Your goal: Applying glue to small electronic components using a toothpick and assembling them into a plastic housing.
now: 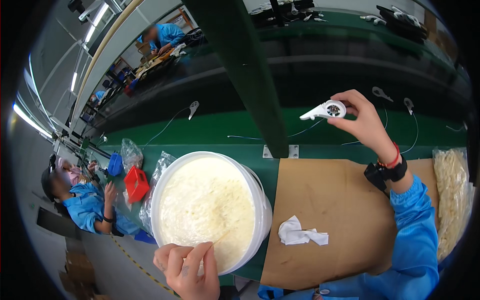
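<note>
My left hand (189, 270) is over the near rim of a large white bucket (262, 200), its fingers pinched on a thin pale stick (221, 237). The stick points over the pale yellow, creamy paste (205, 200) that fills the bucket; I cannot tell whether its tip touches the paste. Raised at the right, my right hand (356, 117) grips a white plastic housing (320, 111) between thumb and fingers. The housing has a round cup with small metallic parts inside and a narrow tapered end pointing left. A thin cable runs near it, though where it joins is unclear.
A crumpled white cloth (300, 232) lies on brown cardboard (330, 190). A green post (250, 75) rises behind the bucket. Similar housings with cables (194, 107) lie along the dark conveyor. At left are a red bin (136, 184) and a co-worker (90, 205); at right, a bulging plastic bag (450, 195).
</note>
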`<state>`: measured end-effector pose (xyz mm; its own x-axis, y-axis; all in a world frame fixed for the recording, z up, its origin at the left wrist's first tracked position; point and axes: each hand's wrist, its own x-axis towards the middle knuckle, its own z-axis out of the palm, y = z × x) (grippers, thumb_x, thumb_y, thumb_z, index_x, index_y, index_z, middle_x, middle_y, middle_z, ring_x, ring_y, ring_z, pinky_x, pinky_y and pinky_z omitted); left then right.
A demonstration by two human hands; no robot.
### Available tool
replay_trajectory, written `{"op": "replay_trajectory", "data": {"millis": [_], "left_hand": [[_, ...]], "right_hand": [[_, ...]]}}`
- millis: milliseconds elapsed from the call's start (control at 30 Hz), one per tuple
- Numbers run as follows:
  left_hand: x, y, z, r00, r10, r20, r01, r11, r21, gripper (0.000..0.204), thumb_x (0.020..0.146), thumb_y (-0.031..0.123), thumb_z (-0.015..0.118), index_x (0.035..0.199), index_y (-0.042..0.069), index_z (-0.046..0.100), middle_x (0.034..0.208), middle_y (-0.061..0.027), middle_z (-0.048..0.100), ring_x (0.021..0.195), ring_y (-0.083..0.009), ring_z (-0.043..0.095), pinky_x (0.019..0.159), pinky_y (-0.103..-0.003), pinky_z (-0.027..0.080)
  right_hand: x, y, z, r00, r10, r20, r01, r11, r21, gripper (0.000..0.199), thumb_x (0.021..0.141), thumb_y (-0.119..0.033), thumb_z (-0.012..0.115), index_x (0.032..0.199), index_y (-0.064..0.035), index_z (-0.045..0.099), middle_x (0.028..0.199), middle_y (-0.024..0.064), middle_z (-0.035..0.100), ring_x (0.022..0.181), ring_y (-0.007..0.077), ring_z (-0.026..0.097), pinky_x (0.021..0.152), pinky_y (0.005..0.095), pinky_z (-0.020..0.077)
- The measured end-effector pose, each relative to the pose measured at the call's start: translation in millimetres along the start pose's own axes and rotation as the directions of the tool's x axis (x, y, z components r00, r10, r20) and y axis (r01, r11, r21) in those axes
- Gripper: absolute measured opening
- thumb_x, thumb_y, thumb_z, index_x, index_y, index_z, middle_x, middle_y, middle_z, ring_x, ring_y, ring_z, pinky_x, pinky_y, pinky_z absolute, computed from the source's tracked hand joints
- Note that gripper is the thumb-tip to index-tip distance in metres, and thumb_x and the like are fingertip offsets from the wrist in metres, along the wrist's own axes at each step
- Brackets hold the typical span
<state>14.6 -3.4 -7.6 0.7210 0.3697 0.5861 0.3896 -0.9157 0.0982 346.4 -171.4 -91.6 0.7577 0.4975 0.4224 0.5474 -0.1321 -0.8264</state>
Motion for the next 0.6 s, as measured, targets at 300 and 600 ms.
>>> {"op": "replay_trajectory", "data": {"millis": [300,600], "left_hand": [[-2.8,7.2,-10.0,0.999,-0.052,-0.004,0.052,0.992,-0.117,0.017,0.067,-0.005,0.073,0.081,0.003,0.069,0.074,-0.0070,0.057,0.076,-0.0238,0.053,0.072,-0.035,0.040],[-10.0,37.6,10.0,0.974,0.015,-0.228,-0.153,0.786,-0.599,0.013,0.067,-0.002,0.072,0.079,0.000,0.068,0.070,-0.0076,0.055,0.068,-0.0224,0.047,0.066,-0.033,0.038]], "right_hand": [[-56.8,-67.3,-4.6,0.949,-0.312,0.041,0.311,0.949,0.044,0.056,0.060,-0.016,0.088,0.106,-0.0029,0.058,0.103,0.0085,0.059,0.093,0.0188,0.061,0.078,0.0288,0.0503],[-104.1,-102.8,19.2,0.853,-0.517,0.075,0.501,0.850,0.161,0.065,0.055,-0.030,0.093,0.103,-0.0016,0.060,0.092,0.0090,0.062,0.078,0.0215,0.062,0.064,0.0284,0.0489]]}}
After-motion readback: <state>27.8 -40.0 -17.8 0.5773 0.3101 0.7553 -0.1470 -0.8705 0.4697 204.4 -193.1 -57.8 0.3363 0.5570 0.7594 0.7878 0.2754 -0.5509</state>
